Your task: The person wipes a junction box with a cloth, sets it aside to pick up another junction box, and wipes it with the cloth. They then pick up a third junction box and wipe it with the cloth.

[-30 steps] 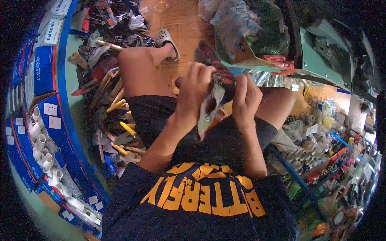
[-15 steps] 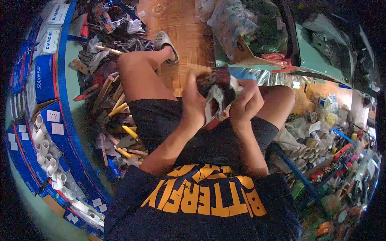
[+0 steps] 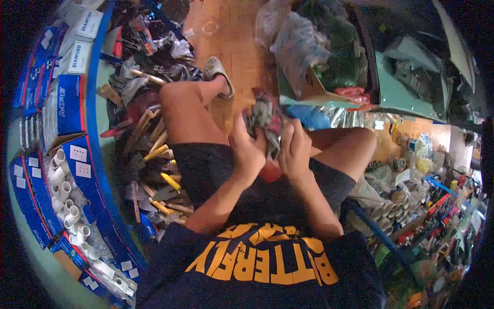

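Between both hands, above my lap, is a dark red and grey object (image 3: 263,114), blurred, with a rough grey middle and reddish sides; its kind I cannot tell. My left hand (image 3: 248,152) wraps round its left side, thumb toward the middle. Gripping the right side, my right hand (image 3: 295,149) has its fingers curled close to the lower end. A reddish patch (image 3: 271,171) shows below, between the wrists. Under the hands lie my dark shorts (image 3: 206,167) and bent knees.
On the left, blue boxes (image 3: 71,103) and white pipe fittings (image 3: 64,190) line a shelf. Yellow-handled trowels (image 3: 167,193) and wooden handles lie beside my leg. A green cabinet (image 3: 399,95) and plastic bags (image 3: 303,46) stand ahead right. Cluttered goods (image 3: 406,190) fill the right side.
The object has been turned in the hands, showing its grey middle and red sides. Both hands have shifted slightly left, the right one closer to the left. The view has moved slightly.
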`<state>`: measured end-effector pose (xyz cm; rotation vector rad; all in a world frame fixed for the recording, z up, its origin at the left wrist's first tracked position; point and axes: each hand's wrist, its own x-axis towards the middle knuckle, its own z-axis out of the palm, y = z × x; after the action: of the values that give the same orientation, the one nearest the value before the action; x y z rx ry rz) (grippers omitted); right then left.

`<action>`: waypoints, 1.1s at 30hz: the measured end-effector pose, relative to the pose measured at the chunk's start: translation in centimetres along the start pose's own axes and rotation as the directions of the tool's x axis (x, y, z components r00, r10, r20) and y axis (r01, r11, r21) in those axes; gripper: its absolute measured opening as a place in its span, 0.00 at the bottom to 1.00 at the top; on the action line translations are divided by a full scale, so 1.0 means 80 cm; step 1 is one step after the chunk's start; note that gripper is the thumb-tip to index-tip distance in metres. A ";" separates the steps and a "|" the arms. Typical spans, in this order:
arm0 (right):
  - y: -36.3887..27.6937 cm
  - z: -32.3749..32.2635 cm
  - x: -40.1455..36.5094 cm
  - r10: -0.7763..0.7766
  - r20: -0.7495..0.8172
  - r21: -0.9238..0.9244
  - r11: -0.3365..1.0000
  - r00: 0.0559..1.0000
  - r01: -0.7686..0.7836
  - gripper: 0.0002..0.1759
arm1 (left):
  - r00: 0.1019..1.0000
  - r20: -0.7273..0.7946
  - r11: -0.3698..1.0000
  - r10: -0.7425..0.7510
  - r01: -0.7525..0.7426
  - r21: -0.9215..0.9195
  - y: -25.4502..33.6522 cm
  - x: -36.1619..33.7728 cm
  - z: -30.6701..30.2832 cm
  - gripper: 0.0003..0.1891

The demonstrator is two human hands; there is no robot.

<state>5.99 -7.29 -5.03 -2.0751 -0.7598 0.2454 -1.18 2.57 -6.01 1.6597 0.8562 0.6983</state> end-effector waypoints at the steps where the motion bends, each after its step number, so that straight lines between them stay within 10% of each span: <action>1: -0.002 -0.001 -0.006 0.025 0.014 0.023 0.999 1.000 -0.025 0.11 | 1.000 -0.015 0.997 -0.015 0.016 0.074 0.008 -0.001 0.000 0.20; 4: 0.018 0.005 -0.008 0.014 0.016 0.121 0.992 1.000 -0.016 0.20 | 0.954 0.120 0.935 0.274 -0.293 0.198 0.025 0.006 -0.007 0.21; 10: 0.013 -0.007 0.005 -0.023 -0.017 0.208 0.978 1.000 0.026 0.29 | 0.920 0.204 0.909 0.336 -0.373 0.186 0.027 0.013 -0.015 0.26; 12: 0.002 -0.014 0.003 0.219 0.158 0.054 0.972 0.963 -0.230 0.28 | 0.912 0.081 0.866 0.402 -0.407 0.291 0.037 0.016 -0.021 0.28; 14: 0.037 0.003 -0.009 -0.208 0.123 -0.338 0.910 0.970 0.238 0.22 | 0.695 0.391 0.570 0.603 -0.719 0.398 0.042 0.041 -0.036 0.26; 20: 0.026 -0.009 -0.001 -0.322 0.193 -0.344 0.862 0.927 0.372 0.30 | 0.620 0.497 0.626 0.607 -0.759 0.181 0.013 0.046 -0.031 0.21; 22: 0.029 -0.011 0.006 -0.194 0.175 -0.338 0.909 0.965 0.244 0.21 | 0.727 0.400 0.790 0.558 -0.613 0.012 0.019 0.044 -0.028 0.20; 24: 0.034 -0.019 0.013 0.279 0.223 0.062 0.952 0.934 -0.299 0.27 | 0.821 0.372 0.897 0.434 -0.432 -0.095 -0.018 0.042 -0.025 0.17; 25: 0.053 -0.016 0.011 0.415 0.280 0.160 0.869 0.866 -0.468 0.40 | 0.883 0.412 0.707 0.225 0.143 -0.692 -0.059 0.048 -0.023 0.17; 26: 0.046 -0.023 0.011 0.413 0.276 0.164 0.870 0.868 -0.466 0.40 | 0.810 0.581 -0.015 0.078 0.583 -0.812 -0.079 0.050 -0.023 0.17; 27: 0.031 -0.035 0.010 0.401 0.204 0.260 0.858 0.893 -0.444 0.25 | 0.880 0.470 -0.004 0.071 0.472 -0.882 -0.059 0.046 -0.028 0.19; 28: 0.023 -0.041 0.010 0.393 0.131 0.351 0.840 0.910 -0.413 0.26 | 0.880 0.470 -0.002 0.074 0.471 -0.882 -0.051 0.040 -0.025 0.19; 29: 0.073 -0.006 -0.005 0.126 -0.295 0.180 0.981 0.947 -0.075 0.40 | 0.884 0.432 0.068 -0.177 0.449 -0.891 -0.047 0.027 -0.021 0.19; 30: 0.050 -0.012 -0.003 0.125 -0.296 0.182 0.981 0.947 -0.072 0.40 | 0.840 0.350 0.142 -0.415 0.439 -0.887 -0.049 0.015 -0.021 0.19; 32: 0.007 -0.025 -0.005 0.362 -0.146 0.388 0.877 0.921 -0.283 0.24 | 0.865 0.370 0.290 -0.341 0.470 -0.833 -0.088 -0.003 -0.006 0.17; 33: 0.010 -0.010 0.005 0.410 -0.071 0.788 0.582 0.909 -0.200 0.30 | 0.922 0.315 0.630 -0.227 0.386 -0.674 -0.084 -0.015 0.011 0.15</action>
<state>7.02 -7.94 -5.18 -1.3356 -0.0614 0.4130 -2.39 2.09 -12.78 0.8021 0.5739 0.5128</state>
